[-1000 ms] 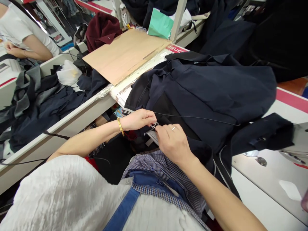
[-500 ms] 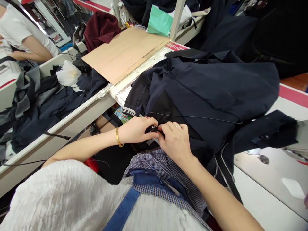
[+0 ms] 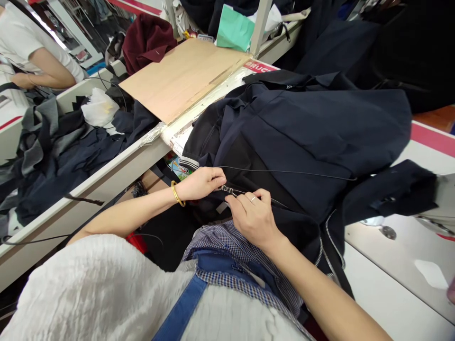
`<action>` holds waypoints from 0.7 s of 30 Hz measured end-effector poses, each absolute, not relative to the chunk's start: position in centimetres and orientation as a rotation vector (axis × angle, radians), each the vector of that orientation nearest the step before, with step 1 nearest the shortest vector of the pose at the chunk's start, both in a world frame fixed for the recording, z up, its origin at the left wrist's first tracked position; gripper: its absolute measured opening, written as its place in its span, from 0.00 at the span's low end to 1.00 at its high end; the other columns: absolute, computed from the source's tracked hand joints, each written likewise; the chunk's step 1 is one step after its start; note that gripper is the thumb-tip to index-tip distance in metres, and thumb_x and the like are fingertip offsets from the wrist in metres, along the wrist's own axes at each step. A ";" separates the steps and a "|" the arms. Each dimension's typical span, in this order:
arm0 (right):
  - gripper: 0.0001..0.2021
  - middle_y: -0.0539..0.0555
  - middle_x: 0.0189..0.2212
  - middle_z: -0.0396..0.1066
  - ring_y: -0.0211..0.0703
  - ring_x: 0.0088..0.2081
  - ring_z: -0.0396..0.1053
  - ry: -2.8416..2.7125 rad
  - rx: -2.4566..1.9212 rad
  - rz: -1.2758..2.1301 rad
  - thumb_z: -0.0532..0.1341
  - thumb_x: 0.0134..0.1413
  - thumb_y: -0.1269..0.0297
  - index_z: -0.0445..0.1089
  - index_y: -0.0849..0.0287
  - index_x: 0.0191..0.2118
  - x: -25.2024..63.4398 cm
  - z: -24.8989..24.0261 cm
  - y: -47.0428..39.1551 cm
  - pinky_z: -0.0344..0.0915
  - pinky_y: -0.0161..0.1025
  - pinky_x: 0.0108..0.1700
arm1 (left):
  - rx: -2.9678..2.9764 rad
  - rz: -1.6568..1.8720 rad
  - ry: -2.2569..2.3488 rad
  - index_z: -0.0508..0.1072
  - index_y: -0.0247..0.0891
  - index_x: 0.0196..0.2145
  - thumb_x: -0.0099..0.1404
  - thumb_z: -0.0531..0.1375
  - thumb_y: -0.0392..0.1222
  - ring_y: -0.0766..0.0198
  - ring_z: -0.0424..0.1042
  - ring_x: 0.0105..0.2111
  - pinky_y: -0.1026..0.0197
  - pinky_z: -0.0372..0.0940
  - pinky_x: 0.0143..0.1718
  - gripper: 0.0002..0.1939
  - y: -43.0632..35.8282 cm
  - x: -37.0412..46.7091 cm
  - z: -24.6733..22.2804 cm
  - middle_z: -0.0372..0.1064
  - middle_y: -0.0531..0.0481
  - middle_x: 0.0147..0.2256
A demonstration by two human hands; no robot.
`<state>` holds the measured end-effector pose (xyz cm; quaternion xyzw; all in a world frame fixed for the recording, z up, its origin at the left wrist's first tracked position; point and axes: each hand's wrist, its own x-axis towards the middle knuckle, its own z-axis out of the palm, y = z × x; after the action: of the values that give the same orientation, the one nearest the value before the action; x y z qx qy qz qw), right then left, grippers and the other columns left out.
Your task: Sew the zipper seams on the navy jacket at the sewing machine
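A dark navy and black garment (image 3: 305, 128) lies over the table edge and hangs toward my lap. My left hand (image 3: 202, 183), with a gold bracelet at the wrist, is closed on the garment at the left end of a zipper. The metal zipper slider (image 3: 226, 189) shows between my two hands. My right hand (image 3: 251, 215), with a ring, pinches the fabric just right of the slider, below the zipper teeth. A thin cord lies across the garment above my hands. Another stretch of zipper (image 3: 334, 237) hangs at the garment's right side.
A tan board (image 3: 185, 76) lies beyond the garment. At the left, a trough holds dark and grey fabric pieces (image 3: 53, 151) and a white bag (image 3: 99, 108). A person in white (image 3: 39, 52) sits at the upper left. Part of a sewing machine (image 3: 439, 208) stands at the right.
My hands have moved slightly apart, the left one up and left, the right one a little down. The zipper slider and teeth between them now show clearly.
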<state>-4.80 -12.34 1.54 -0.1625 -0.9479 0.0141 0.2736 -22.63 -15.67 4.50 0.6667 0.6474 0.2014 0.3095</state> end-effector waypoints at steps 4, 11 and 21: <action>0.07 0.50 0.25 0.66 0.38 0.28 0.59 -2.532 -0.361 0.194 0.53 0.57 0.66 0.67 0.60 0.35 -3.9 2.4 -11.9 0.49 0.41 0.39 | 1.702 0.561 1.568 0.68 0.34 0.32 0.64 0.48 0.41 0.72 0.61 0.24 0.69 0.56 0.26 0.11 -15.9 -23.3 4.8 0.62 0.56 0.23; 0.07 0.51 0.27 0.68 0.40 0.29 0.62 -2.747 -0.591 0.317 0.53 0.58 0.67 0.67 0.61 0.35 -3.9 2.9 -11.1 0.49 0.39 0.35 | 1.534 0.460 1.325 0.70 0.31 0.35 0.66 0.45 0.44 0.68 0.69 0.31 0.66 0.63 0.33 0.18 -16.6 -23.8 5.4 0.70 0.47 0.32; 0.09 0.50 0.22 0.61 0.39 0.26 0.55 -2.698 -0.423 0.008 0.50 0.59 0.71 0.65 0.62 0.31 -3.5 2.6 -11.2 0.49 0.38 0.32 | 2.008 0.330 1.206 0.68 0.35 0.45 0.61 0.50 0.29 0.67 0.65 0.40 0.67 0.59 0.45 0.15 -16.6 -23.9 4.6 0.68 0.47 0.41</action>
<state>-3.52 -11.15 2.62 -0.1515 -0.9672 0.0029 0.2040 -23.92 -16.56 4.56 0.7857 0.4718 0.1292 0.3786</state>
